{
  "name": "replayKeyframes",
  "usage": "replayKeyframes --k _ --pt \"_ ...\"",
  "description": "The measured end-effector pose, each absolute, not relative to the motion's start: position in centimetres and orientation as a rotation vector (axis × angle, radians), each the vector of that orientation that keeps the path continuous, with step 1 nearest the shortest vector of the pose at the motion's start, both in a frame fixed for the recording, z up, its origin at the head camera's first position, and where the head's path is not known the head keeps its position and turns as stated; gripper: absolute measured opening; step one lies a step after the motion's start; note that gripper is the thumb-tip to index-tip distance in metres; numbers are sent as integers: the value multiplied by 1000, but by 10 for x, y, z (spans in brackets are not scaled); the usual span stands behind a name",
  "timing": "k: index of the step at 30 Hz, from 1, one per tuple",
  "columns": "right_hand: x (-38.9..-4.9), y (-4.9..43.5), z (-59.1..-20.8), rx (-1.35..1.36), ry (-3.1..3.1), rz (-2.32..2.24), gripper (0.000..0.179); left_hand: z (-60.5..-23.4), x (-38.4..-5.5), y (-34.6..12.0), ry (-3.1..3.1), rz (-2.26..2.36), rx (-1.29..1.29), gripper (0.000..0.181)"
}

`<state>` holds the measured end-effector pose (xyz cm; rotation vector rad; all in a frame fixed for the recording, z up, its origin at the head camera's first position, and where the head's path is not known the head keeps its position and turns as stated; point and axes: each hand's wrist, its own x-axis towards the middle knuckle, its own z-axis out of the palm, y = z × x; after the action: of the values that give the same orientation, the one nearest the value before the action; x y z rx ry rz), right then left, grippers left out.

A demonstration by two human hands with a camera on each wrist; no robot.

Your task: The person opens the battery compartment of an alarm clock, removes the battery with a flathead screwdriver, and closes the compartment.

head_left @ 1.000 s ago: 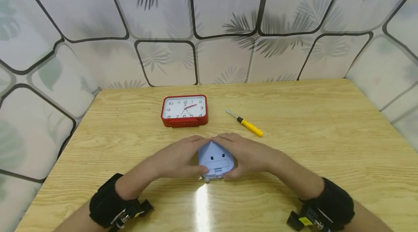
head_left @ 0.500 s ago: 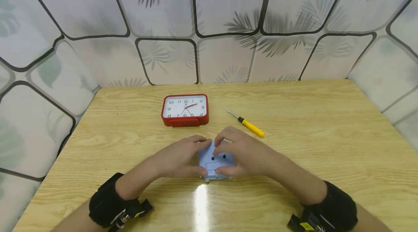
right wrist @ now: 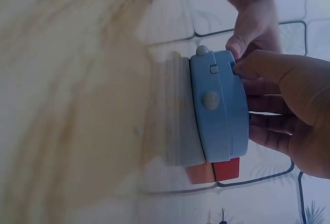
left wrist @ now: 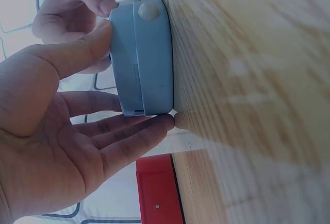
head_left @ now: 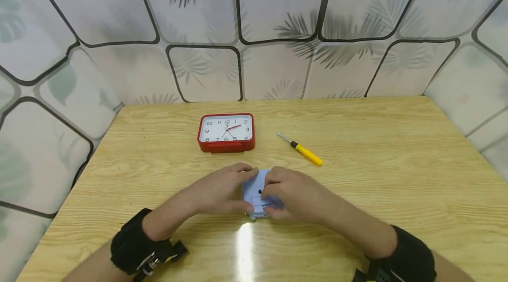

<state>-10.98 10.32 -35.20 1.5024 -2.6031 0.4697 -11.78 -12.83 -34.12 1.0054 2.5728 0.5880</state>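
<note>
A light-blue, drop-shaped alarm clock [head_left: 250,190] lies face down on the wooden table, its back with a black knob and a battery cover [head_left: 256,202] turned up. My left hand [head_left: 226,190] holds its left side, thumb on the near edge and fingers along the far side. Over the right half of the back is my right hand [head_left: 295,196], fingers bent, thumb tip at the cover's notch [right wrist: 233,68]. This hand hides the second knob and part of the cover. In the left wrist view a round foot [left wrist: 148,12] sticks out from the clock's rim.
Behind the hands stands a red rectangular clock [head_left: 226,129] with a white dial. A screwdriver [head_left: 307,154] with a yellow handle lies to its right on the table [head_left: 377,149]. Patterned fabric walls [head_left: 278,70] rise at the table's back and sides.
My right hand has left the clock's right side and moved left over its back, its fingers bending at the battery cover. The left hand keeps its hold.
</note>
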Motion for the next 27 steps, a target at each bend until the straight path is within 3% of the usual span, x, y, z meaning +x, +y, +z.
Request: replayKeyframes --k 16,27 --pt "-103 100 -355 1521 -2351 268 4 -342 -118 -128 2573 568 990 84" --pt "-100 99 -354 1484 -2402 314 6 -343 -118 -128 2578 555 974 84"
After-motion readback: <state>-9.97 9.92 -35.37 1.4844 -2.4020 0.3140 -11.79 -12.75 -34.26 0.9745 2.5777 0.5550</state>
